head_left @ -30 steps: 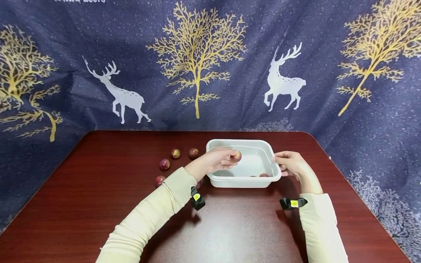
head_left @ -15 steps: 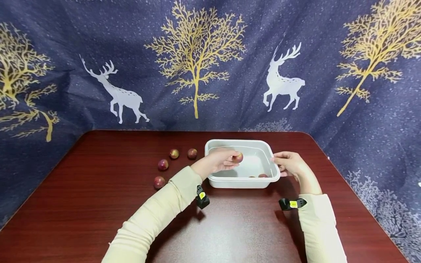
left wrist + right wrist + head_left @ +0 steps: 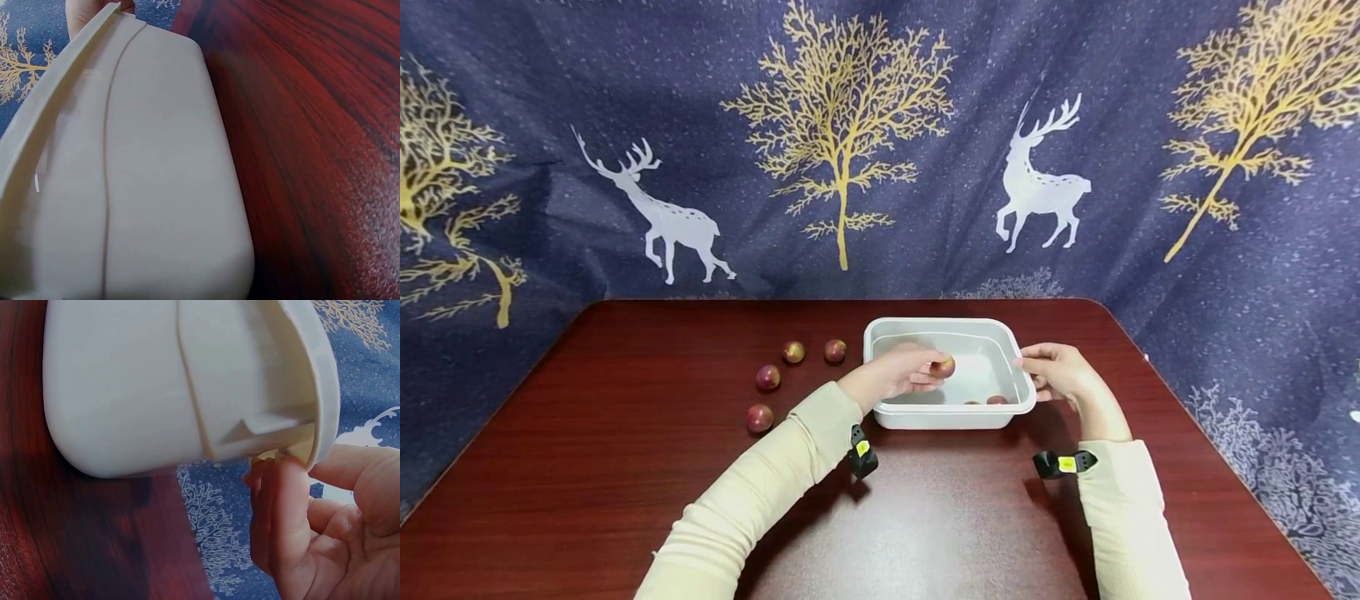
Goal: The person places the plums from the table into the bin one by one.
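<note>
In the head view my left hand [image 3: 902, 372] reaches over the left part of a white plastic basin [image 3: 951, 421] and pinches a reddish plum [image 3: 943, 367] between thumb and fingers, over the inside. Two plums show low against the basin's near inner wall, one of them a plum [image 3: 997, 400] at the right, partly hidden. My right hand [image 3: 1054, 372] grips the basin's right rim, thumb on top and fingers curled under, as the right wrist view shows with the hand [image 3: 312, 525] at the lip. In the left wrist view the basin's side [image 3: 169, 156] fills much of the picture.
Left of the basin several plums lie loose on the dark red table [image 3: 587, 467]: a back plum [image 3: 835, 351], a yellowish plum [image 3: 793, 352], a purple plum [image 3: 767, 377] and a front plum [image 3: 760, 418] near the left sleeve. A blue cloth [image 3: 880, 167] hangs behind the table.
My left hand has shifted slightly right and down, still pinching the plum. A plum glimpsed by the left wrist is now hidden behind the arm. The right hand stays on the rim.
</note>
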Demonstrator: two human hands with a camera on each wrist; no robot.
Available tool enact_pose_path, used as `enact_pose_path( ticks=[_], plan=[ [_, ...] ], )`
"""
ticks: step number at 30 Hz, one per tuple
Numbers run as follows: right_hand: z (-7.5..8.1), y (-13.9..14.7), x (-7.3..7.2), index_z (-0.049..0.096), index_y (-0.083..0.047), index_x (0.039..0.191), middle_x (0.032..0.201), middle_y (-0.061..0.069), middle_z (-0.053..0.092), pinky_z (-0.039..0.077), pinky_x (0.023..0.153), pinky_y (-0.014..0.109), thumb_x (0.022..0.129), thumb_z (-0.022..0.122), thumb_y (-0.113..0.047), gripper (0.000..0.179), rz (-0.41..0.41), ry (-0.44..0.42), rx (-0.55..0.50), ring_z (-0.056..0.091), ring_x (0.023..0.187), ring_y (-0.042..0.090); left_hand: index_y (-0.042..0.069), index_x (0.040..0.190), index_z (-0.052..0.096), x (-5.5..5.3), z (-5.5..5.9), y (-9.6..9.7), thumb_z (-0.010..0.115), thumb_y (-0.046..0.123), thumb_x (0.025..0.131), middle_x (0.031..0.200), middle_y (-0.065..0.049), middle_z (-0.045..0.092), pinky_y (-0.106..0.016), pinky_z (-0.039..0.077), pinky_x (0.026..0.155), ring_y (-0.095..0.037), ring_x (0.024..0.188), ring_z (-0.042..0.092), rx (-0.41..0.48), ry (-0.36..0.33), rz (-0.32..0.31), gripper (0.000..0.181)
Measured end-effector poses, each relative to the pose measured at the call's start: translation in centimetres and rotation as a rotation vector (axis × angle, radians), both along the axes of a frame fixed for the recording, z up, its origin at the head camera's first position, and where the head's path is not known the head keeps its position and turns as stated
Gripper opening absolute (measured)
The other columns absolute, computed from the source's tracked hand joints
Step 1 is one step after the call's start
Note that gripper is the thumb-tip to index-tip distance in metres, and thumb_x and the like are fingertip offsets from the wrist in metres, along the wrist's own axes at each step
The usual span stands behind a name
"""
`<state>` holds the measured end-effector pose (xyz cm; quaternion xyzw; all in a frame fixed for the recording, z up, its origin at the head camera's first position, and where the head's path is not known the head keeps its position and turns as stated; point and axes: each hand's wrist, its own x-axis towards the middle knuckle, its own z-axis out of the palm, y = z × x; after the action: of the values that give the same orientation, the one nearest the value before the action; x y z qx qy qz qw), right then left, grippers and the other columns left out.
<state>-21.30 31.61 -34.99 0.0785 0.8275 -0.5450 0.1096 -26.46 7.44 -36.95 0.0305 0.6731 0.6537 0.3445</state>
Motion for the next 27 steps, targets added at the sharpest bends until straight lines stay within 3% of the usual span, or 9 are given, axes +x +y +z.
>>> enact_pose_path(
  ticks=[3,7,10,14,22,27],
  plan=[
    [0.04,-0.03,0.00,0.040,0.012,0.127,0.067,-0.007,0.057,0.055,0.055,0.025,0.090,0.057,-0.016,0.050,0.004,0.004,0.001,0.055,0.055,0.003,-0.001,0.121,0.049,-0.07,-0.08,0.04,0.057,0.020,0.090,0.088,-0.003,0.057,-0.026,0.054,0.080,-0.030,0.105,0.061,0.007,0.003,-0.012,0.038],
    [-0.01,-0.04,-0.04,0.040,0.012,0.127,0.066,-0.008,0.057,0.055,0.055,0.025,0.089,0.057,-0.016,0.050,0.004,0.004,-0.001,0.054,0.054,0.003,-0.001,0.125,0.044,-0.09,-0.12,0.05,0.056,0.019,0.090,0.106,-0.014,0.061,-0.019,0.053,0.069,-0.022,0.090,0.063,0.016,-0.020,-0.001,0.042],
    [-0.02,-0.03,-0.04,0.040,0.011,0.127,0.066,-0.008,0.057,0.055,0.055,0.025,0.089,0.057,-0.016,0.050,0.004,0.003,0.001,0.054,0.054,0.003,-0.002,0.129,0.039,0.00,-0.04,0.07,0.056,0.017,0.089,0.120,-0.023,0.056,-0.023,0.053,0.077,-0.020,0.090,0.062,0.023,-0.039,0.018,0.047],
    [0.03,-0.02,0.01,0.040,0.012,0.128,0.067,-0.008,0.058,0.055,0.056,0.025,0.090,0.056,-0.015,0.049,0.005,-0.002,0.001,0.055,0.055,0.003,-0.002,0.132,0.035,0.14,0.09,0.07,0.057,0.018,0.089,0.123,-0.024,0.055,-0.030,0.050,0.090,-0.024,0.100,0.062,0.023,-0.046,0.020,0.052],
    [0.11,0.06,0.05,0.039,0.011,0.128,0.066,-0.008,0.058,0.055,0.055,0.025,0.090,0.055,-0.015,0.049,-0.006,-0.007,-0.011,0.056,0.055,0.003,0.000,0.132,0.034,0.08,0.10,0.07,0.057,0.021,0.088,0.124,-0.025,0.054,-0.021,0.052,0.072,-0.022,0.097,0.062,0.050,-0.051,0.013,0.054],
    [0.05,0.01,0.04,0.039,0.013,0.128,0.067,-0.007,0.058,0.055,0.055,0.025,0.090,0.055,-0.014,0.049,-0.005,0.000,-0.022,0.056,0.054,0.003,0.002,0.128,0.039,0.08,0.16,0.02,0.054,0.020,0.090,0.124,-0.027,0.053,-0.032,0.050,0.090,-0.023,0.096,0.060,0.110,-0.050,0.046,0.045]
  ],
)
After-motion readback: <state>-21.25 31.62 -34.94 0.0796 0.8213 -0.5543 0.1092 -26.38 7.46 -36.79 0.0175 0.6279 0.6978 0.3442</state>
